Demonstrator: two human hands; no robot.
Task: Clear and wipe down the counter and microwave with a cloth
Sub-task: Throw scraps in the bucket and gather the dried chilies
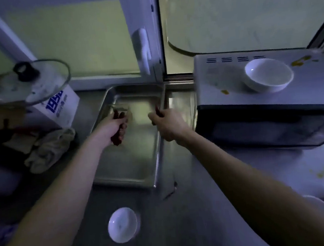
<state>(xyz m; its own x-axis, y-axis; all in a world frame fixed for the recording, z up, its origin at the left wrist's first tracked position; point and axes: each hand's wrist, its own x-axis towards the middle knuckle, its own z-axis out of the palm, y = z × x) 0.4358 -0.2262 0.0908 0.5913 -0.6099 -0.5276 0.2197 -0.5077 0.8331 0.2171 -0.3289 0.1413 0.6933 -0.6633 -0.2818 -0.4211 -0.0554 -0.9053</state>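
— Two hands are busy in the head view, both over the metal tray (129, 164) at 12 o'clock. Our left hand (117, 126) has its fingers curled round a red-handled tool (116, 142). Our right hand (169, 126) is closed on a dark red handle (157, 111) at the tray's right rim, and what that belongs to is too blurred to tell.

— So we're clearing, we'd judge, not wiping yet. Where's the cloth (49, 149)?

— Crumpled on the counter (185, 227) at 9 o'clock, just left of the tray, with neither hand on it.

— Then we should lay both tools flat inside the tray, let go one at a time, and keep the right wrist off the microwave (264, 122) at 3 o'clock.

— Count with us: one tray, one cloth, one microwave, one glass lid (38, 84) at 10 o'clock, one printed box (63, 105) beside it.

— White bowls?

— One bowl on the microwave (269, 75) at 2 o'clock, one small bowl (122, 225) on the counter at 6, and what look like two more dishes (317, 209) cut off at 4.

— And the yellow stains (225, 92)?

— At least two patches on the microwave top, plus one smear on the counter at 4 o'clock. We'd lift the bowls away before the cloth goes there.
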